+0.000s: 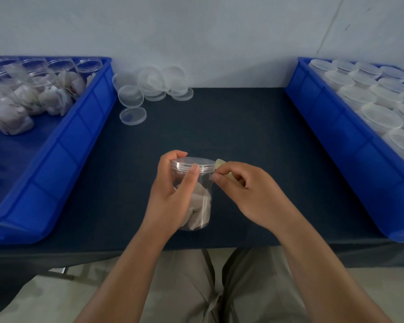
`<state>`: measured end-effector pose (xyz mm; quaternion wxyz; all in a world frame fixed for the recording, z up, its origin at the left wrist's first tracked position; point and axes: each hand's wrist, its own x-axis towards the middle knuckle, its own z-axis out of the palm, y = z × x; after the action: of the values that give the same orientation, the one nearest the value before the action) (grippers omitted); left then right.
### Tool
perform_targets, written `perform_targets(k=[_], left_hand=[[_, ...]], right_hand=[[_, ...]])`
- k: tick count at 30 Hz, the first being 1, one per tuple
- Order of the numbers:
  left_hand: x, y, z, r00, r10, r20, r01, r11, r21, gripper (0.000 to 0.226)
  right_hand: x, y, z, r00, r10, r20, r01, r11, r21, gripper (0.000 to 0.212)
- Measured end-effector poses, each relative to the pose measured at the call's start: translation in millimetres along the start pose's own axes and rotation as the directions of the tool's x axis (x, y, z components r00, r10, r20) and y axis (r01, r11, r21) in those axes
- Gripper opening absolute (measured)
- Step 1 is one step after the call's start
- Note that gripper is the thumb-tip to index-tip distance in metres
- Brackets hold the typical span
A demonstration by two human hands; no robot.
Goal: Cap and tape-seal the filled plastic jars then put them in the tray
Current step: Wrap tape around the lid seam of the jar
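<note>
A dark blue table [243,127] stands against a pale wall [196,31], beige trousers [191,290] below.

Left hand [173,194] grips capped jar [196,194]; right hand [247,192] pinches tape [222,167].

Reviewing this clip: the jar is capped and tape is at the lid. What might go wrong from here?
1. The right hand pinches a small piece of tape beside the lid. It may fold, stick to the fingers or miss the seam.
2. The left hand grips the jar with its thumb on the lid's rim. The thumb may block the tape's path, or the jar may tilt under pressure.
</note>
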<state>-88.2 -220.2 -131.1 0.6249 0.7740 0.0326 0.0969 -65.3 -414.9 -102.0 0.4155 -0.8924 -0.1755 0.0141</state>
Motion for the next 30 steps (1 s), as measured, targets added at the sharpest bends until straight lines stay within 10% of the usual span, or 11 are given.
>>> perform_targets(k=[30], left_hand=[[12,-2,-7,0.996,0.084,0.007,-0.083,0.959,0.27,0.063]], right_hand=[[0,-1,10,0.995,-0.018,-0.093,0.017,1.0,-0.018,0.016]])
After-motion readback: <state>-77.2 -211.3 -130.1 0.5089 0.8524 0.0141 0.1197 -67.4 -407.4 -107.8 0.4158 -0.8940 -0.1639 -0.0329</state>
